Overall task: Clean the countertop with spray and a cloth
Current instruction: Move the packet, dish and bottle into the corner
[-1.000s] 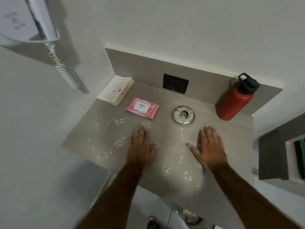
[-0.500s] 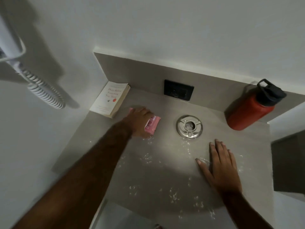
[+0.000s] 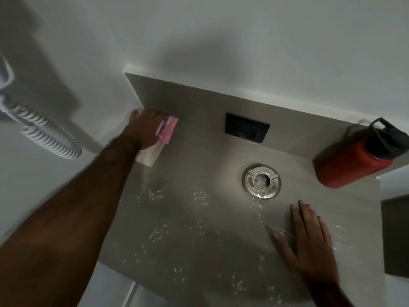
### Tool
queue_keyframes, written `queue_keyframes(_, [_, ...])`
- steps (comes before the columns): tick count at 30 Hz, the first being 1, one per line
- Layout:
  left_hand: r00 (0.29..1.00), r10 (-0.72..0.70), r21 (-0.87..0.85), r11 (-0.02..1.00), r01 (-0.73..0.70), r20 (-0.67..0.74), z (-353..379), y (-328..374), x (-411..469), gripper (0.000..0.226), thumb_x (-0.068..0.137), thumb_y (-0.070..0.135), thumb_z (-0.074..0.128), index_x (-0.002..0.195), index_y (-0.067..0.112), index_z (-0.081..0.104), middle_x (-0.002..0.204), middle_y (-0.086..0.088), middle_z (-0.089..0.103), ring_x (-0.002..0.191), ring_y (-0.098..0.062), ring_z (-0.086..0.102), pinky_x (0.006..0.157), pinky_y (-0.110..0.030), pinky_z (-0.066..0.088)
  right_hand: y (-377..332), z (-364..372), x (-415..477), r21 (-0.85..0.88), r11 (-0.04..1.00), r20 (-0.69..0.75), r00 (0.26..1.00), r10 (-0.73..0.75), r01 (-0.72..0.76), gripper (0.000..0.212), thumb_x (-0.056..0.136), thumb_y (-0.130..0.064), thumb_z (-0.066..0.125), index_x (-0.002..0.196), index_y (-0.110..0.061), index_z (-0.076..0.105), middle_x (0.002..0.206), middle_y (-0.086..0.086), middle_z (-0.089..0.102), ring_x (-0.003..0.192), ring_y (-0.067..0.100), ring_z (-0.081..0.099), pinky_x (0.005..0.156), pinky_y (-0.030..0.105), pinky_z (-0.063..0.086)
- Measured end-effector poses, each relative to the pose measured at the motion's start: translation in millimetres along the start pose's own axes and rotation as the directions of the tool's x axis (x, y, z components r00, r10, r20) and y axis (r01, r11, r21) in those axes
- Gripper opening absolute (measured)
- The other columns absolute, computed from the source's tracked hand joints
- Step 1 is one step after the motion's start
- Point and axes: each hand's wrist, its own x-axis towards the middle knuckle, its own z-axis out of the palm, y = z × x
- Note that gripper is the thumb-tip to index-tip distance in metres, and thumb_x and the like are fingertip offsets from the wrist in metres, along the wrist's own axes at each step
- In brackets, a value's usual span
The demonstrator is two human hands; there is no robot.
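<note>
The grey countertop (image 3: 199, 229) is strewn with white crumbs and smears. My left hand (image 3: 145, 127) is at the far left corner, closed on the pink wipes pack (image 3: 167, 131), which sits on top of the white book (image 3: 149, 157); the hand hides most of both. My right hand (image 3: 309, 242) lies flat on the counter at the front right, fingers spread, holding nothing. No spray bottle or cloth is in view.
A round metal grommet (image 3: 261, 181) is set into the counter. A red bottle with a black cap (image 3: 358, 158) stands at the back right. A black socket plate (image 3: 247, 130) is on the backsplash. A white coiled cord (image 3: 44, 131) hangs on the left wall.
My left hand left its flat rest on the counter, reached to the pink wipes pack, gripped it and carried it left onto the book in the corner. My right hand stayed flat.
</note>
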Motion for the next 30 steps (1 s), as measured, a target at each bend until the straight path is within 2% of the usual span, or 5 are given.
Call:
queue_keyframes(12, [0.952, -0.195, -0.203, 0.968, 0.148, -0.236, 21, 62, -18, 0.059, 0.091, 0.002, 0.054, 0.148, 0.0, 0.041, 0.156, -0.026, 0.035, 0.145, -0.043, 0.033, 0.123, -0.046, 0.022, 0, -1, -1, -0.03, 1.0, 0.023, 1.0, 0.007, -0.006, 0.089, 0.098, -0.072, 0.032, 0.163, -0.012, 0.029, 0.173, 0.009, 0.02, 0.161, 0.025, 0.018, 0.127, 0.053, 0.023])
queue_keyframes(16, [0.929, 0.274, -0.48, 0.798, -0.364, -0.25, 20, 186, -66, 0.043, 0.094, 0.014, 0.056, 0.136, 0.007, 0.059, 0.132, -0.017, 0.063, 0.124, -0.034, 0.058, 0.11, -0.04, 0.041, 0, -1, 0, -0.029, 1.0, 0.025, 1.0, 0.009, -0.008, 0.089, 0.099, -0.073, 0.029, 0.164, -0.013, 0.027, 0.174, 0.007, 0.018, 0.161, 0.024, 0.016, 0.128, 0.052, 0.021])
queue_keyframes(20, [0.83, 0.541, -0.244, 0.794, -0.557, -0.136, 42, 262, -83, 0.062, 0.089, 0.047, 0.064, 0.143, 0.019, 0.053, 0.14, -0.004, 0.06, 0.139, -0.023, 0.046, 0.117, -0.053, 0.03, 0, 0, 0, -0.043, 0.999, 0.045, 0.999, 0.017, -0.015, 0.088, 0.099, -0.075, 0.026, 0.165, -0.018, 0.02, 0.175, 0.005, 0.012, 0.162, 0.021, 0.01, 0.13, 0.05, 0.018])
queue_keyframes(24, [0.898, 0.438, -0.116, 0.89, -0.44, -0.044, 49, 273, -85, 0.059, 0.096, 0.04, 0.056, 0.15, 0.025, 0.041, 0.152, 0.003, 0.049, 0.149, -0.019, 0.031, 0.121, -0.067, 0.006, 1, 0, 0, -0.047, 0.999, 0.038, 0.999, 0.024, -0.023, 0.088, 0.098, -0.076, 0.025, 0.165, -0.018, 0.02, 0.174, 0.006, 0.016, 0.162, 0.023, 0.013, 0.129, 0.05, 0.019])
queue_keyframes(30, [0.949, 0.029, -0.335, 0.932, -0.139, -0.313, 32, 153, -94, 0.037, 0.096, 0.026, 0.06, 0.131, 0.012, 0.062, 0.132, -0.009, 0.065, 0.126, -0.031, 0.059, 0.111, -0.042, 0.031, -2, -3, 0, -0.066, 0.998, 0.052, 0.999, 0.014, -0.011, 0.088, 0.099, -0.074, 0.023, 0.164, -0.014, 0.023, 0.173, 0.01, 0.019, 0.16, 0.026, 0.018, 0.128, 0.052, 0.022])
